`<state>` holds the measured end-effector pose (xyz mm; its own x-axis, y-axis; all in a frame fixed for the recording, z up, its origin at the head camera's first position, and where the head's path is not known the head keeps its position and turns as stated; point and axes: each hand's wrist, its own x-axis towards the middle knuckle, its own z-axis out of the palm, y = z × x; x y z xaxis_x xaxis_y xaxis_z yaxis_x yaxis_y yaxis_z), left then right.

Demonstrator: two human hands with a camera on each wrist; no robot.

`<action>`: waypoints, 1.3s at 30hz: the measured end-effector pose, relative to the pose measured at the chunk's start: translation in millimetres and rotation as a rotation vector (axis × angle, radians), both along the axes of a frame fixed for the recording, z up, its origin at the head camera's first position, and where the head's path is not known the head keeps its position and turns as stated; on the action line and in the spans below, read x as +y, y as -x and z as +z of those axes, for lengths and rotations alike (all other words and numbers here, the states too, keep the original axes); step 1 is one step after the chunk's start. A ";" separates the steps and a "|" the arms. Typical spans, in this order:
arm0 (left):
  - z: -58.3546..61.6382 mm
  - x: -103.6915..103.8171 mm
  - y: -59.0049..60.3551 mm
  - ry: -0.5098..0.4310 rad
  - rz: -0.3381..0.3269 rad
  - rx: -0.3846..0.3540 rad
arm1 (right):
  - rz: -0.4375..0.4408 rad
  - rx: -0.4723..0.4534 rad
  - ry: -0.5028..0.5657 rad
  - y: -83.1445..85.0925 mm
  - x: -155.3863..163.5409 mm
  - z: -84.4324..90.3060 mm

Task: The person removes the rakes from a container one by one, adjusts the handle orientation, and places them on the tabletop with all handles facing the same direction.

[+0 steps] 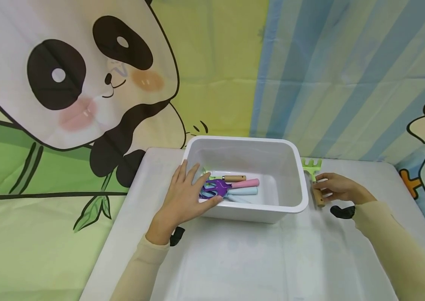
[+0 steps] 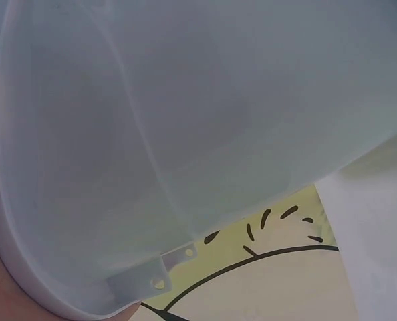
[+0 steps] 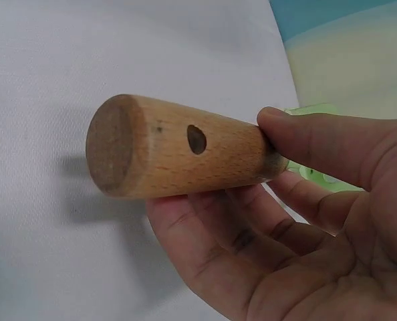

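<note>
The right hand pinches the tapered wooden handle of a small light-green toy rake between thumb and curled fingers, the rake lying on the white table at 3 o'clock of the white rectangular plastic bin, just beside its wall. The left hand rests with straight fingers over the bin's 9 o'clock rim. The rake is probably light and stiff, best held mid-handle (its tines are blurred in the right wrist view); the coloured tools inside the bin overlap and are hard to separate.

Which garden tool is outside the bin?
The green rake with the wooden handle. The right hand grips it on the table, right of the white bin; the purple, pink and blue tools lie inside.
</note>
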<state>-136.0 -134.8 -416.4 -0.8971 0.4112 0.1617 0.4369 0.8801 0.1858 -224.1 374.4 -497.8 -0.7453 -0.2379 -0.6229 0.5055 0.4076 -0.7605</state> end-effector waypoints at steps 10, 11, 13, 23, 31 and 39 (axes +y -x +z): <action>1.3 1.1 1.4 0.011 0.001 0.003 | 0.016 -0.010 -0.058 3.8 1.6 -3.9; 1.3 1.2 1.3 0.008 0.001 0.003 | 0.022 -0.003 -0.070 4.3 2.2 -3.3; 1.3 1.4 1.4 0.005 -0.002 0.005 | 0.041 0.011 -0.087 5.0 3.4 -0.8; 1.3 1.0 2.4 0.001 -0.005 0.026 | 0.120 0.056 -0.138 5.3 -3.0 22.7; 0.4 0.4 2.3 0.007 -0.007 0.022 | 0.156 0.253 -0.231 4.9 -7.8 62.4; 0.5 0.3 0.6 0.007 0.000 0.007 | 0.194 0.443 -0.189 3.9 -30.5 123.7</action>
